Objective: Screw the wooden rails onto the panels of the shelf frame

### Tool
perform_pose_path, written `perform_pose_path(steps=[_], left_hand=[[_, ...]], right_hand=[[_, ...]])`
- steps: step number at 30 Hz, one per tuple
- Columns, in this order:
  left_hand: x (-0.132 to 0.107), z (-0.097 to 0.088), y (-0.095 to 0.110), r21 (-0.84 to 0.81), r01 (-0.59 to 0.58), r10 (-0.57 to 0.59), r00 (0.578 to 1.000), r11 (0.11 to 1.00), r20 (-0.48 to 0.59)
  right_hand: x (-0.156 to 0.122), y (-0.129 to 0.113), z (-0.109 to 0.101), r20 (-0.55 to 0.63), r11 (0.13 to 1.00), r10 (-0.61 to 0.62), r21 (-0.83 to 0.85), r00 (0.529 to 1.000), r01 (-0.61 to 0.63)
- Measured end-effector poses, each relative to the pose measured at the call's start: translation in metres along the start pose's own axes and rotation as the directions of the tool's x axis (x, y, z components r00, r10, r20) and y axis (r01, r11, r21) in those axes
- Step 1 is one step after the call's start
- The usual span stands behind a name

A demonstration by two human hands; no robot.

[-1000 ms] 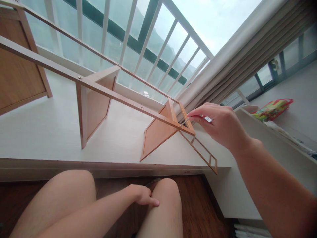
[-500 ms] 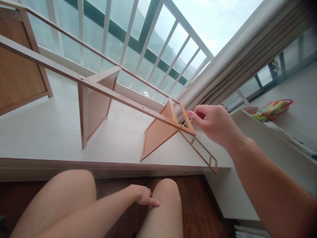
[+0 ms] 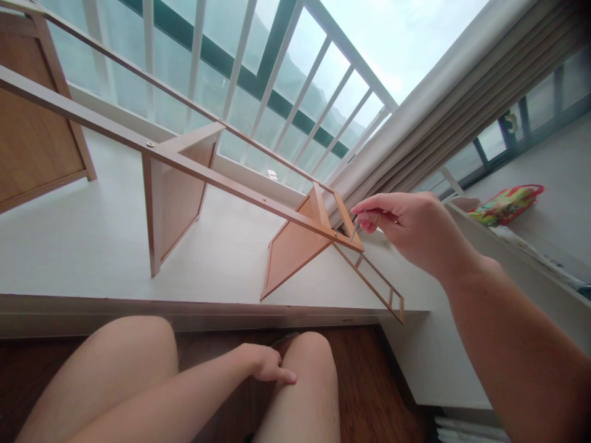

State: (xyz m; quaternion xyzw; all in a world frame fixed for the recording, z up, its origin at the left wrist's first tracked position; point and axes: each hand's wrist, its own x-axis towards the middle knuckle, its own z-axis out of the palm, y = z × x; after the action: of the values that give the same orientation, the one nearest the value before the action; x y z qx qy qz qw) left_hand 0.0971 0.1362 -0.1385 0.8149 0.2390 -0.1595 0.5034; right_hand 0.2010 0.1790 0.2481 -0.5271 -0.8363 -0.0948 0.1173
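Observation:
My right hand [image 3: 399, 224] is closed in a pinch around a thin metal Allen key [image 3: 354, 231], whose shaft points down beside the frame's end. Close to its tip, a metal bolt head [image 3: 336, 234] sits in the front rail of a wooden frame [image 3: 240, 187]. That frame stands tilted on a white ledge and carries wooden panels, among them a middle panel [image 3: 184, 194] and a right-hand panel [image 3: 295, 243]. My left hand [image 3: 268, 364] rests on my right leg near the knee, thumb stretched out and holding nothing; its other fingers are partly hidden.
A narrow wooden ladder-like piece [image 3: 376, 280] slants down from the frame's right end past the edge of the white ledge [image 3: 221, 271]. White window bars [image 3: 277, 80] and a grey-brown curtain [image 3: 429, 117] stand behind. A colourful bag [image 3: 505, 206] lies on the right-hand shelf.
The Allen key has come away from the bolt and swung from lying along it to pointing downward. My right hand's fingers have shifted their grip. My left hand stays on the leg.

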Motion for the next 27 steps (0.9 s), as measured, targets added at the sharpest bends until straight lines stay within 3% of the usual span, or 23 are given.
perform_pose_path(steps=[13,27], left_hand=[[0.001,0.0,-0.001,-0.008,0.0,0.0,1.0,1.0,0.006],[0.003,0.001,-0.003,-0.012,-0.018,0.018,1.0,1.0,0.003]], right_hand=[[0.001,0.008,0.006,-0.02,0.958,-0.188,-0.222,0.982,0.179],[-0.002,0.004,0.006,0.016,0.935,-0.264,-0.24,0.964,0.261]])
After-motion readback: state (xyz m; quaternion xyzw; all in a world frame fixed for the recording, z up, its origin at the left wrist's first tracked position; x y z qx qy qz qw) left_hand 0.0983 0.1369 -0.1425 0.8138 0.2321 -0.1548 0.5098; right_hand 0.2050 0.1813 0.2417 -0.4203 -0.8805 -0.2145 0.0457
